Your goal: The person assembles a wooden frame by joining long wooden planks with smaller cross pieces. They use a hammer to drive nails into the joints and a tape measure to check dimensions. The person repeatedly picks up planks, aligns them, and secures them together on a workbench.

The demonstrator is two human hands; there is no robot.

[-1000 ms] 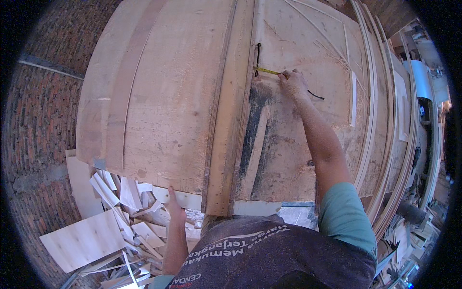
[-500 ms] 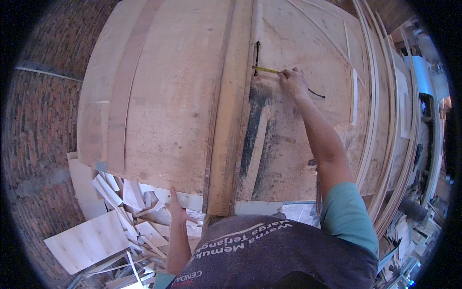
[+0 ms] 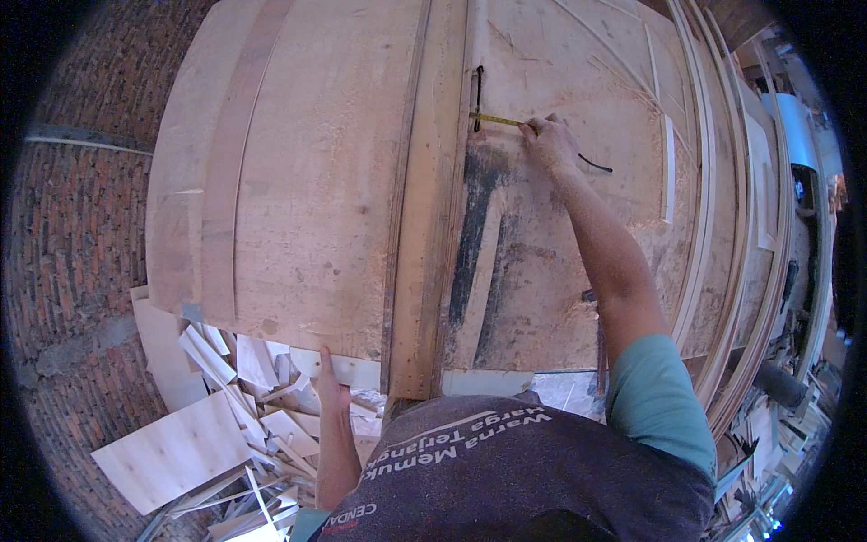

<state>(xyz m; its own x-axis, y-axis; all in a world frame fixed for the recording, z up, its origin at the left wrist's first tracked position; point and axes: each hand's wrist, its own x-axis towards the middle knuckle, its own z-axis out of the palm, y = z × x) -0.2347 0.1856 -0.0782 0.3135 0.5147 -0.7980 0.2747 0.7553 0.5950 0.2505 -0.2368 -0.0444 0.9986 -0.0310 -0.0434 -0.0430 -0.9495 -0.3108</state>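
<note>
A yellow measuring tape (image 3: 497, 119) stretches across the wooden worktop (image 3: 307, 181), from the long raised wooden board (image 3: 420, 199) to my right hand (image 3: 549, 143). Its blade crosses a narrow black slot or strip (image 3: 478, 95) beside that board. My right fingers are closed on the tape's right end; any case is hidden by the hand. A thin black curved piece (image 3: 596, 165) shows just right of the wrist. At the near edge, my left hand (image 3: 332, 388) grips the worktop's pale rim (image 3: 363, 372), thumb over the top and the other fingers mostly hidden.
Wood offcuts and panels (image 3: 172, 452) lie heaped below the near left edge. A brick wall (image 3: 81, 235) rises at the left. Long wooden strips (image 3: 713, 226) run along the right side, with a blue rounded object (image 3: 787, 131) beyond them.
The view has shifted slightly. My right hand still holds the tape across the black slot, and my left hand stays at the near edge.
</note>
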